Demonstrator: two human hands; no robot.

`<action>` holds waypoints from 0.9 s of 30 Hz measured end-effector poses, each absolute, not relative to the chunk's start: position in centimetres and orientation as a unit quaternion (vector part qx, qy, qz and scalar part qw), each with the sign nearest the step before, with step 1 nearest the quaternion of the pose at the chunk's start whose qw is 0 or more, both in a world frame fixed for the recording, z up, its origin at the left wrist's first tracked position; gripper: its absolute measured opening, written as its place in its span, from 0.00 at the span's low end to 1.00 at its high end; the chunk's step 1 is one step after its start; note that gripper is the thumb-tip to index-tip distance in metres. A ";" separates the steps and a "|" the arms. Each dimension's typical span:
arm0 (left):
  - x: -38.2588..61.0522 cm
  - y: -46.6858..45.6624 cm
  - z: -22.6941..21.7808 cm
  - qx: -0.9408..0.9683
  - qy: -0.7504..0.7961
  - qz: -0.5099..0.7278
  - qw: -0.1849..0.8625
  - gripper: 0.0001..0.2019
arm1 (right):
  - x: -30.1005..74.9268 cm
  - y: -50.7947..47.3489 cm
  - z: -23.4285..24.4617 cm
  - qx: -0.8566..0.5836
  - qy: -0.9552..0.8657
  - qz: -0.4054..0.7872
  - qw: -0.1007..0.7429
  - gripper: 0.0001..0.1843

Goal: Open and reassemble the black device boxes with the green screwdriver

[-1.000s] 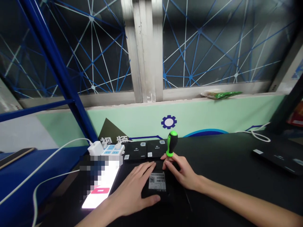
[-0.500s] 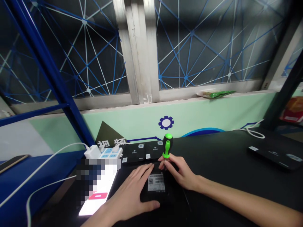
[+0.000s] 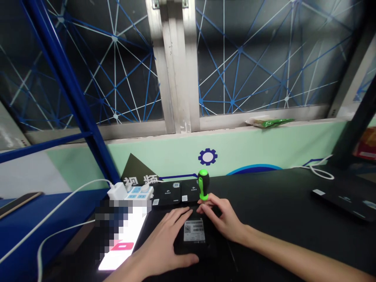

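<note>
Screwdriver (image 3: 203,187) stands tall over the black box (image 3: 196,249)!

And it's the right hand (image 3: 223,221) pinching it just below the green collar, handle nearly upright at the box's far side; the tip is hidden, so no telling whether it touches! The left hand (image 3: 163,244) lies splayed over the box's left side, the two hands apart, a pale label (image 3: 194,231) facing up between them. Far side of the desk (image 3: 273,199): two flat black devices (image 3: 167,192) next to a white power strip (image 3: 138,193)! Left, a bright screen (image 3: 129,239) glows; well right, another black device (image 3: 343,203).
</note>
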State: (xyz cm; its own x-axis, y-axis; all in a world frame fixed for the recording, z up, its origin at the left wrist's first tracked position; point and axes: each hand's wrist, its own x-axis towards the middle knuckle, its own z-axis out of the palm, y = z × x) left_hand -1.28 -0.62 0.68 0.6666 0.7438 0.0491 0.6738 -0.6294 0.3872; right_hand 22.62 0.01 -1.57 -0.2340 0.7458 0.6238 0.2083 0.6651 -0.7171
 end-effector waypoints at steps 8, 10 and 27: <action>-1.1 -0.7 1.0 0.895 0.395 0.106 0.178 0.47 | 22.6 0.3 -2.1 -0.320 -0.745 0.253 0.528 0.07; -1.2 -0.8 1.0 0.892 0.401 0.101 0.181 0.47 | 22.5 0.5 -2.4 -0.332 -0.735 0.257 0.533 0.07; -1.1 -1.1 1.6 0.899 0.389 0.099 0.175 0.45 | 22.5 0.2 -2.2 -0.336 -0.735 0.239 0.539 0.06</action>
